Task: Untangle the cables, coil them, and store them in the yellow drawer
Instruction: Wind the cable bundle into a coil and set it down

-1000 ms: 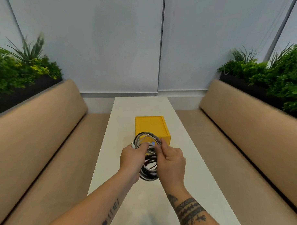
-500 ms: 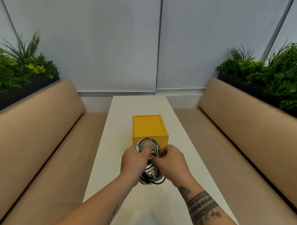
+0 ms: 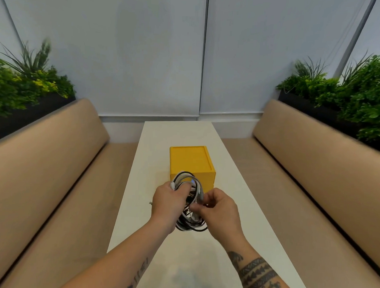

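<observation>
A bundle of black and white cables (image 3: 189, 223) hangs in loops above the white table (image 3: 242, 221), just in front of the yellow drawer box (image 3: 190, 160). My left hand (image 3: 168, 202) grips the bundle's left side, its thumb over the upper loops. My right hand (image 3: 219, 211) pinches strands on the right side of the bundle with curled fingers. The box's front face is partly hidden behind the cables, and I cannot tell whether its drawer is open.
Tan upholstered benches (image 3: 46, 160) (image 3: 320, 161) run along both sides of the narrow table. Planters with green foliage (image 3: 25, 86) (image 3: 354, 93) sit behind the backrests. A small dark cable end (image 3: 150, 203) pokes out left of my left hand.
Both hands have shifted slightly on the bundle; my right hand moved lower on the right side and the loops were turned a little. The box stays in place.
</observation>
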`<state>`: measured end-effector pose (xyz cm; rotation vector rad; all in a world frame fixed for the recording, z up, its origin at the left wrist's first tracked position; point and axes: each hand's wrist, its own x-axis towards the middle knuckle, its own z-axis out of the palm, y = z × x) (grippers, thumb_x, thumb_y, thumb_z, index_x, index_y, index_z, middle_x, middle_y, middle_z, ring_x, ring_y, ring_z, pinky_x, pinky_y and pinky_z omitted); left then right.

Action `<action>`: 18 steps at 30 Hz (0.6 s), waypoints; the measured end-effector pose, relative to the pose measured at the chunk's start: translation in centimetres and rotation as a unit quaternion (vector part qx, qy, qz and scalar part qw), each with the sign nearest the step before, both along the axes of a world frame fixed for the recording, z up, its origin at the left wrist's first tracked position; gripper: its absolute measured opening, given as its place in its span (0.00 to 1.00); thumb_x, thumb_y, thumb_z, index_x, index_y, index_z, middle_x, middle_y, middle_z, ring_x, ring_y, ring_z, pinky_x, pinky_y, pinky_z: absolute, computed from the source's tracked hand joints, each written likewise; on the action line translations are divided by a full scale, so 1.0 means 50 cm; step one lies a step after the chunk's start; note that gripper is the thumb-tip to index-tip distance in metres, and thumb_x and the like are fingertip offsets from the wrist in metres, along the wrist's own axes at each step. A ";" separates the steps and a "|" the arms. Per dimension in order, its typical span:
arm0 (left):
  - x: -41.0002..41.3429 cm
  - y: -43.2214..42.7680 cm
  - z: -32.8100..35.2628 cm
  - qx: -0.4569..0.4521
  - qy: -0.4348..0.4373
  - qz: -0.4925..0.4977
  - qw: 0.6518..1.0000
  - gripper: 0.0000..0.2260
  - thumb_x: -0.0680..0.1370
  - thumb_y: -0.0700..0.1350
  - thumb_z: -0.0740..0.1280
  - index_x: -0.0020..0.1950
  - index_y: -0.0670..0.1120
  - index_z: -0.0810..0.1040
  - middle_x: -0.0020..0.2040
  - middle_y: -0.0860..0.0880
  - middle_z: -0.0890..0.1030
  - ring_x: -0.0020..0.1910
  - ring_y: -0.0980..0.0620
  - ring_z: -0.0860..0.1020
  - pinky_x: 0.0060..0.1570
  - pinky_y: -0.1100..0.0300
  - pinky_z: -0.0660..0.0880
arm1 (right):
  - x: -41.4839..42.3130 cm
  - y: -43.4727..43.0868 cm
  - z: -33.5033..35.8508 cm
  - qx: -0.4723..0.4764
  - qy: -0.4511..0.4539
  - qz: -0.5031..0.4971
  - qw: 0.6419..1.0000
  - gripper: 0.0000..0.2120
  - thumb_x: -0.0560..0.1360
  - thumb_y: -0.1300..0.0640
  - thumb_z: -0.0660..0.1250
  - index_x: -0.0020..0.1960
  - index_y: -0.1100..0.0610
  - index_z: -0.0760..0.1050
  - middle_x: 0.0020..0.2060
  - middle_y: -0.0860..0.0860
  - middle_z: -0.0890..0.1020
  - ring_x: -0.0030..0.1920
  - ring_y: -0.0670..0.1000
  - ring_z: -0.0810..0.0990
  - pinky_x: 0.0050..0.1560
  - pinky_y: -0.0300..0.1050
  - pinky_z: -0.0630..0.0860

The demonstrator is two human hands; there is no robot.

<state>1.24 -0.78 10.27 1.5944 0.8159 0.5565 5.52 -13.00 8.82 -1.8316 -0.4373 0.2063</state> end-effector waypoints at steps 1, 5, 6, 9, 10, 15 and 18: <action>-0.001 0.002 -0.001 -0.002 0.004 0.000 1.000 0.14 0.72 0.51 0.71 0.43 0.39 0.79 0.38 0.39 0.81 0.33 0.47 0.73 0.34 0.55 0.70 | 0.005 -0.006 0.000 -0.007 0.000 0.022 1.000 0.16 0.63 0.58 0.81 0.39 0.56 0.74 0.33 0.54 0.79 0.31 0.47 0.74 0.35 0.48 0.75; -0.006 0.006 0.003 -0.010 0.013 -0.018 1.000 0.12 0.71 0.50 0.70 0.37 0.44 0.73 0.31 0.44 0.72 0.31 0.48 0.68 0.34 0.55 0.66 | 0.023 -0.025 0.014 -0.053 -0.004 0.081 0.995 0.26 0.58 0.58 0.83 0.46 0.48 0.70 0.34 0.46 0.75 0.31 0.44 0.71 0.32 0.39 0.69; -0.006 0.005 0.005 -0.013 0.021 -0.032 0.999 0.11 0.71 0.50 0.70 0.37 0.45 0.72 0.31 0.46 0.71 0.32 0.49 0.67 0.34 0.55 0.65 | 0.029 -0.029 0.016 -0.065 -0.011 0.092 0.994 0.31 0.56 0.57 0.84 0.49 0.46 0.68 0.37 0.45 0.75 0.32 0.44 0.71 0.33 0.39 0.70; -0.009 0.008 -0.002 -0.024 0.049 -0.065 0.996 0.16 0.69 0.53 0.71 0.40 0.39 0.76 0.33 0.46 0.73 0.32 0.48 0.70 0.35 0.54 0.67 | 0.045 -0.039 0.017 -0.090 -0.152 0.136 0.975 0.48 0.54 0.50 0.86 0.63 0.37 0.59 0.61 0.33 0.67 0.57 0.36 0.71 0.52 0.29 0.71; -0.009 0.009 -0.005 -0.032 0.051 -0.070 0.996 0.17 0.69 0.53 0.71 0.42 0.39 0.78 0.33 0.46 0.74 0.33 0.48 0.72 0.35 0.54 0.69 | 0.053 -0.043 0.016 -0.104 -0.233 0.152 0.955 0.50 0.53 0.46 0.86 0.66 0.35 0.59 0.67 0.32 0.60 0.65 0.38 0.66 0.60 0.28 0.67; -0.016 0.013 -0.001 -0.099 0.050 -0.110 0.988 0.09 0.73 0.49 0.73 0.45 0.44 0.84 0.41 0.40 0.86 0.35 0.44 0.83 0.33 0.56 0.79 | 0.076 -0.043 0.017 -0.210 -0.479 0.256 0.813 0.17 0.64 0.42 0.79 0.52 0.39 0.81 0.64 0.41 0.69 0.63 0.52 0.64 0.61 0.51 0.69; -0.022 0.019 0.003 -0.106 0.066 -0.114 0.986 0.08 0.71 0.46 0.73 0.44 0.42 0.85 0.40 0.41 0.86 0.36 0.42 0.85 0.33 0.55 0.80 | 0.077 -0.040 0.018 -0.237 -0.458 0.316 0.797 0.18 0.71 0.44 0.75 0.60 0.39 0.81 0.61 0.41 0.68 0.59 0.52 0.66 0.62 0.45 0.67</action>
